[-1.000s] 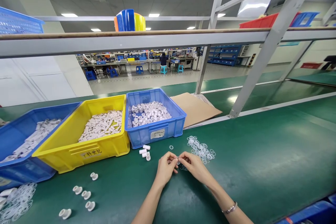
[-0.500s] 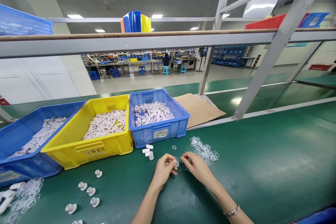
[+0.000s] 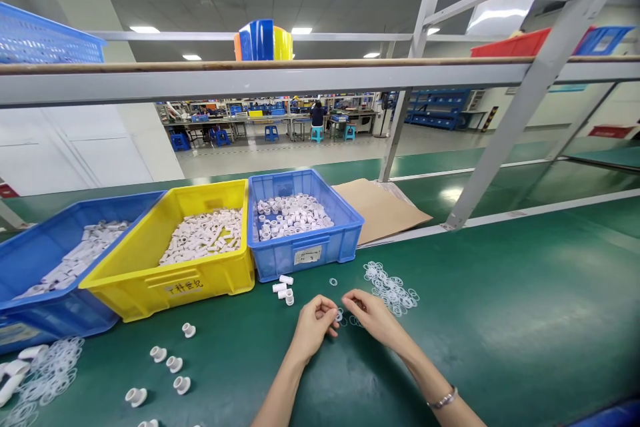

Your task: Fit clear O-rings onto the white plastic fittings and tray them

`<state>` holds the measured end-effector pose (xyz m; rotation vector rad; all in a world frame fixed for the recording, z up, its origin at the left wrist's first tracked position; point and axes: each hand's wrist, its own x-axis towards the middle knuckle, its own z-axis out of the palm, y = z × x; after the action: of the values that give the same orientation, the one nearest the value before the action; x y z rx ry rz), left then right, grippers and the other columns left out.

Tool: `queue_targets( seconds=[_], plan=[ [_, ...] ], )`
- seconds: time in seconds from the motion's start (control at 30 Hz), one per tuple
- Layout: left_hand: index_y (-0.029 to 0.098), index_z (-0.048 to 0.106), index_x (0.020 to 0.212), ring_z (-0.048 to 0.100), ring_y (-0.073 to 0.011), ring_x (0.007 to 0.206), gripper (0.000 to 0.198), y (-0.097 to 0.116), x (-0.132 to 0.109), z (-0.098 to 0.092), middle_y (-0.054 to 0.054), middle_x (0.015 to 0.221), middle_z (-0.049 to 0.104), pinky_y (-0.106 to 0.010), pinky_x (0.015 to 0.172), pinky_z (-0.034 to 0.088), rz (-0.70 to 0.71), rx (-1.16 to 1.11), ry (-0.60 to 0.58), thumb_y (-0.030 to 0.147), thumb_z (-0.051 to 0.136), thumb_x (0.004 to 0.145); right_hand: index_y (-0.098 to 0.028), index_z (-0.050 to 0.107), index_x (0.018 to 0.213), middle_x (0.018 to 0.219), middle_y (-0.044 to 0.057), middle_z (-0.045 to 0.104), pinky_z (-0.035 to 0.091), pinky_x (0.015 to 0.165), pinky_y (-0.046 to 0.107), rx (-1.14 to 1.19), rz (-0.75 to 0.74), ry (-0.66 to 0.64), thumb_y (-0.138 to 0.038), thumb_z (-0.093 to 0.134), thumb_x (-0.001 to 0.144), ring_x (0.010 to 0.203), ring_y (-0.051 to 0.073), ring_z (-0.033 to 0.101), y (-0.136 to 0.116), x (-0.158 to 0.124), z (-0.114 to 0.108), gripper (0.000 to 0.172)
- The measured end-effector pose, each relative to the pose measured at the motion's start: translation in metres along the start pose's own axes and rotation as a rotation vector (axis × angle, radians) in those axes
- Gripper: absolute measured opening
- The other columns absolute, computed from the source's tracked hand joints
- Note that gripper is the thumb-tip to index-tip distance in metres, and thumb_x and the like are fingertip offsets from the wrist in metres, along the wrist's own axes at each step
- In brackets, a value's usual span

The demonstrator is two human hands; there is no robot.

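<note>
My left hand (image 3: 314,327) is closed in a pinch over the green tabletop, with a clear ring (image 3: 339,315) at its fingertips. Just across from it, my right hand (image 3: 373,317) has its thumb and forefinger pressed together; whatever they may hold is too small to make out. A pile of thin translucent rings (image 3: 393,288) lies beyond my right hand, and a single loose ring (image 3: 333,282) lies above the gap between the hands. Several small white tubular fittings (image 3: 283,288) lie to the left of my left hand.
A blue bin (image 3: 307,257), a yellow bin (image 3: 200,283) and another blue bin (image 3: 70,310) hold white parts. Flanged white fittings (image 3: 174,364) stand at the lower left, near more rings (image 3: 53,373). Cardboard (image 3: 383,210) lies behind. A shelf beam (image 3: 300,80) crosses above.
My right hand has shifted slightly, leaving its fingertips a little farther above the ring by my left hand. My left hand barely moves. The view has drifted slightly.
</note>
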<state>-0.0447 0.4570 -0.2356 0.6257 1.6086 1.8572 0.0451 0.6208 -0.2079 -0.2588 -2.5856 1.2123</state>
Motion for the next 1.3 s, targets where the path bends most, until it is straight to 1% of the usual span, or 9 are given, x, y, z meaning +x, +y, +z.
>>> queue_targets(
  seconds=[0.1, 0.23, 0.33, 0.4, 0.57, 0.7, 0.97, 1.13, 1.3],
  plan=[
    [0.013, 0.062, 0.087, 0.060, -0.0139, 0.064, 0.032, 0.000, 0.000, 0.000, -0.001, 0.071, 0.058, -0.024, 0.053, 0.054, 0.002, -0.009, -0.003, 0.042, 0.072, 0.078, -0.024, 0.064, 0.083, 0.068, -0.003, 0.062, 0.039, 0.058, 0.026, 0.023, -0.015, -0.044, -0.042, 0.051, 0.095, 0.063, 0.016, 0.056, -0.005, -0.003, 0.005, 0.026],
    [0.013, 0.062, 0.090, 0.060, -0.0141, 0.065, 0.035, -0.001, 0.000, -0.002, -0.002, 0.074, 0.058, -0.026, 0.054, 0.055, -0.002, -0.025, 0.005, 0.044, 0.072, 0.077, -0.023, 0.061, 0.081, 0.067, -0.002, 0.059, 0.039, 0.058, 0.027, 0.012, 0.006, 0.013, -0.040, 0.048, 0.096, 0.061, 0.017, 0.054, -0.001, 0.000, 0.005, 0.027],
    [0.014, 0.061, 0.091, 0.060, -0.0143, 0.067, 0.037, -0.002, 0.000, -0.004, -0.002, 0.077, 0.058, -0.026, 0.056, 0.055, -0.006, -0.048, 0.013, 0.045, 0.073, 0.076, -0.022, 0.063, 0.092, 0.079, 0.001, 0.064, 0.041, 0.063, 0.029, -0.003, 0.012, 0.044, -0.040, 0.050, 0.095, 0.065, 0.018, 0.056, 0.002, 0.002, 0.003, 0.022],
    [0.014, 0.061, 0.092, 0.060, -0.0142, 0.068, 0.038, -0.002, 0.000, -0.004, -0.001, 0.076, 0.058, -0.026, 0.057, 0.055, -0.010, -0.064, 0.010, 0.046, 0.074, 0.076, -0.023, 0.064, 0.098, 0.085, 0.001, 0.066, 0.042, 0.065, 0.029, 0.007, 0.002, 0.024, -0.041, 0.054, 0.093, 0.069, 0.018, 0.057, 0.001, 0.001, 0.003, 0.021],
    [0.014, 0.063, 0.092, 0.061, -0.0158, 0.074, 0.038, 0.000, 0.000, -0.004, -0.004, 0.079, 0.061, -0.028, 0.065, 0.055, 0.007, -0.080, -0.022, 0.046, 0.075, 0.076, -0.023, 0.066, 0.084, 0.071, -0.002, 0.067, 0.041, 0.059, 0.025, 0.064, -0.011, -0.065, -0.041, 0.055, 0.095, 0.065, 0.016, 0.058, -0.009, -0.002, 0.010, 0.023],
    [0.014, 0.066, 0.093, 0.060, -0.0152, 0.075, 0.033, 0.002, -0.001, -0.005, -0.004, 0.081, 0.062, -0.027, 0.067, 0.053, 0.031, -0.056, -0.020, 0.042, 0.075, 0.077, -0.022, 0.065, 0.082, 0.068, -0.003, 0.064, 0.038, 0.058, 0.025, 0.072, 0.003, -0.046, -0.040, 0.052, 0.096, 0.063, 0.016, 0.056, -0.009, -0.001, 0.011, 0.026],
    [0.014, 0.065, 0.088, 0.057, -0.0129, 0.067, 0.029, 0.003, 0.002, -0.008, -0.002, 0.075, 0.060, -0.025, 0.062, 0.050, 0.021, -0.028, 0.034, 0.040, 0.072, 0.078, -0.022, 0.061, 0.080, 0.067, -0.002, 0.059, 0.038, 0.059, 0.027, 0.019, 0.014, 0.020, -0.042, 0.047, 0.097, 0.062, 0.016, 0.052, -0.003, -0.001, 0.011, 0.030],
    [0.014, 0.065, 0.088, 0.057, -0.0137, 0.068, 0.030, 0.000, 0.002, -0.010, -0.001, 0.073, 0.059, -0.025, 0.062, 0.051, 0.022, -0.029, 0.050, 0.042, 0.071, 0.077, -0.023, 0.059, 0.078, 0.066, -0.002, 0.058, 0.037, 0.059, 0.028, -0.029, 0.007, 0.019, -0.043, 0.044, 0.098, 0.062, 0.018, 0.053, 0.000, -0.002, 0.012, 0.032],
    [0.014, 0.063, 0.088, 0.057, -0.0135, 0.068, 0.033, -0.004, 0.003, -0.010, -0.001, 0.073, 0.058, -0.025, 0.061, 0.051, 0.029, -0.034, 0.060, 0.044, 0.071, 0.078, -0.023, 0.056, 0.074, 0.068, -0.001, 0.058, 0.033, 0.058, 0.028, -0.095, 0.016, 0.037, -0.043, 0.049, 0.096, 0.063, 0.019, 0.053, 0.002, -0.002, 0.013, 0.031]
  ],
)
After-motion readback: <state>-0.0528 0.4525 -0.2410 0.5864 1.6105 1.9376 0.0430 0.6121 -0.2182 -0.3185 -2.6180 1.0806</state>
